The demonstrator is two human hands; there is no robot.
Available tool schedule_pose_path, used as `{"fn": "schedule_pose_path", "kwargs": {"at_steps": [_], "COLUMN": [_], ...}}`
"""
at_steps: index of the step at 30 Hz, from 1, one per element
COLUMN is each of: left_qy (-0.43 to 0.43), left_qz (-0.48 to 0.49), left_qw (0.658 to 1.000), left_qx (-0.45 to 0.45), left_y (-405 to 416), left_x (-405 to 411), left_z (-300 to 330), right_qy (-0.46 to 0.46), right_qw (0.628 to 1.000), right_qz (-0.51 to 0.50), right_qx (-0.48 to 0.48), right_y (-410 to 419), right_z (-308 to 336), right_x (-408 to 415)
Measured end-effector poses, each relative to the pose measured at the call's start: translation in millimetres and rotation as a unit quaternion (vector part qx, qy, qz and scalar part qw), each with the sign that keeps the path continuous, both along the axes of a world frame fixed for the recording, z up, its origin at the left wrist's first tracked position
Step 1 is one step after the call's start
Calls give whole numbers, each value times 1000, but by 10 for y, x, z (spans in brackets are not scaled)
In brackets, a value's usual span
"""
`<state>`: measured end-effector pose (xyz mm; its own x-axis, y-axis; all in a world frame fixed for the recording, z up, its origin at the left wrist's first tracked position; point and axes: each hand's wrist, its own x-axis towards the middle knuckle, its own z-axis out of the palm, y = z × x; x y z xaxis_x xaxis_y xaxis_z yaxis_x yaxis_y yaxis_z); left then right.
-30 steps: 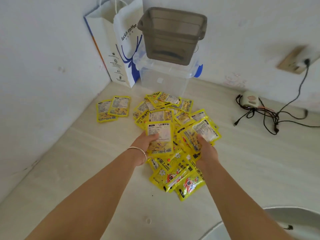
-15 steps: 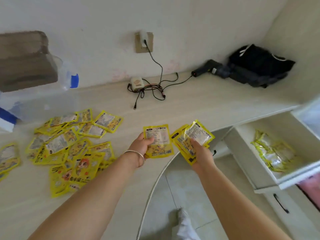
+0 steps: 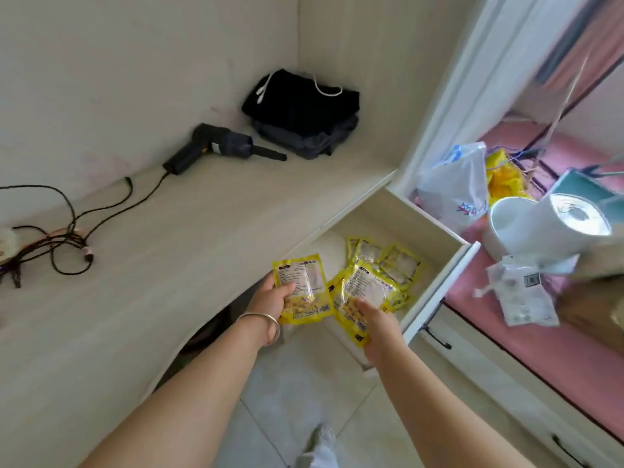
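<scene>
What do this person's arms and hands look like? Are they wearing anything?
Both arms are bare to the frame's edge: no sleeves, no gloves. The left hand has a thin silver-coloured bangle round its wrist. The right hand wears nothing that shows: no watch, band or ring.

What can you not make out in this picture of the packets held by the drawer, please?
Head view, print on the packet in the left hand: too small and blurred.
Head view, count of packets in the right hand: they overlap.
Head view, cables: cut off by the left edge.
</scene>
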<state>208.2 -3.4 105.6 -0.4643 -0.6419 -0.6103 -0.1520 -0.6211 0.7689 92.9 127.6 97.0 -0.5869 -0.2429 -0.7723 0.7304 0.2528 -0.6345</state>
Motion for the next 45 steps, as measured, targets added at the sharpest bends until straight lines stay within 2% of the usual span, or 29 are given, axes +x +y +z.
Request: {"fn": "schedule_pose_path", "kwargs": {"at_steps": [6, 12, 15, 25, 32, 36, 38, 42, 45], "left_qy": [-44, -105, -145, -267, -336, -396, -402, -370, -321], "left_qz": [-83, -157, -193, -245, -286, -339, -353, -357, -359], "left_qw": [996, 981, 967, 927, 890, 835, 818, 822, 832], "left_qx": [-7, -32, -80, -93, -114, -178, -210, -244, -276], "left_y": [4, -156, -274, -530, -581, -617, -627, -595, -566], "left_x": [-896, -1396, -1571, -1914, -1978, -1943, -1914, -1895, -1853], "left_z": [-213, -573, -797, -1518, -1942, -1910, -1800, -1458, -1136], "right_qy": [-6, -36, -49, -103, -79, -47, -41, 37, 78], "right_qw": [999, 995, 992, 979, 974, 965, 961, 950, 957], "right_qz": [-25, -60, -88, -98, -99, -67, -47, 14, 61], "right_qx": [30, 64, 72, 145, 187, 248, 271, 309, 274], "right_y": [81, 15, -75, -405, -388, -385, -405, -484, -568], "right_z": [-300, -657, -849, -1584, -1829, -1765, -1687, -1374, -1040], "right_x": [-666, -1030, -1128, -1364, -1378, -1341, -1327, -1361, -1388]}}
